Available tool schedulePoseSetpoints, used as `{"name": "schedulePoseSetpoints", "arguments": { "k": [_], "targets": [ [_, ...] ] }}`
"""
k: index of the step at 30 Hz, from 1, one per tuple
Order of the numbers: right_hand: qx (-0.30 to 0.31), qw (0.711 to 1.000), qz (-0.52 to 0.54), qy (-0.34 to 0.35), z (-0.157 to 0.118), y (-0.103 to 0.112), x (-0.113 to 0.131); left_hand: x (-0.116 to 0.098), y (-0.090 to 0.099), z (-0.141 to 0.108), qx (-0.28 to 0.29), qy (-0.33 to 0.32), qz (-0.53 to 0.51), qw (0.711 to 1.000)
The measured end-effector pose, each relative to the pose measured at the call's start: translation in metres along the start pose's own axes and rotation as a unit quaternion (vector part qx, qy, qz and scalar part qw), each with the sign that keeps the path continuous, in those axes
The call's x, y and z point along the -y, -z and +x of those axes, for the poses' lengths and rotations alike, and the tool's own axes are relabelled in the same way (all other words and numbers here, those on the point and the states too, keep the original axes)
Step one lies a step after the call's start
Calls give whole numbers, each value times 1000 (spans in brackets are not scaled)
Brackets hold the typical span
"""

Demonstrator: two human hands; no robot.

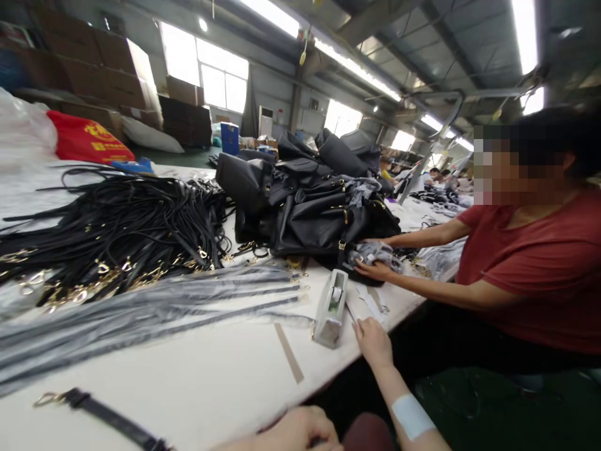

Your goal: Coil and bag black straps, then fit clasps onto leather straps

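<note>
My right hand [374,343] reaches over the table's edge, just right of the grey tape dispenser [330,310]. Its fingers are pinched on a thin, narrow item, too blurred to name. At the bottom centre my left hand [307,428] is low by the table's edge with its fingers curled; what it holds, if anything, is hidden. A short black strap [113,418] with a gold clasp lies at the lower left. Between it and the dispenser is a flat grey-brown strip [288,352]. Plastic-wrapped straps [188,297] stretch across the table.
Loose black straps [141,219] with gold clasps are heaped at the left. Black bags [314,213] are piled at the centre. At the right, a person in a red shirt [539,269] has both hands on a plastic-wrapped bundle [378,252]. Paper scraps [370,300] lie near the dispenser.
</note>
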State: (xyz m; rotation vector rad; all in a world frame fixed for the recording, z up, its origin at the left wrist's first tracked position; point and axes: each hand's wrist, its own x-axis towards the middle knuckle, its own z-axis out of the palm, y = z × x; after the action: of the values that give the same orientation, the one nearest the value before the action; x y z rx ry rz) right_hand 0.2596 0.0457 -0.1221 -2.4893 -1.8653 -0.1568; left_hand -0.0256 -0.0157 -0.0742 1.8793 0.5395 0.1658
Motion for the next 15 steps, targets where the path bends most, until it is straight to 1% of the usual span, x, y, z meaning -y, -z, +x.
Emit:
{"name": "schedulePoseSetpoints", "arguments": {
  "k": [2,4,8,15],
  "targets": [
    [7,1000,1,7,-3,-1,-2,-3,-5,-2,-26,-8,7,1000],
    [10,1000,1,7,-2,-1,-3,-9,-6,-4,-37,-25,15,999],
    [11,1000,-4,1,1,1,-3,-17,-2,-5,-40,-46,22,998],
    [30,999,-14,-17,7,7,3,-17,0,-3,-35,-41,23,998]
  ]
}}
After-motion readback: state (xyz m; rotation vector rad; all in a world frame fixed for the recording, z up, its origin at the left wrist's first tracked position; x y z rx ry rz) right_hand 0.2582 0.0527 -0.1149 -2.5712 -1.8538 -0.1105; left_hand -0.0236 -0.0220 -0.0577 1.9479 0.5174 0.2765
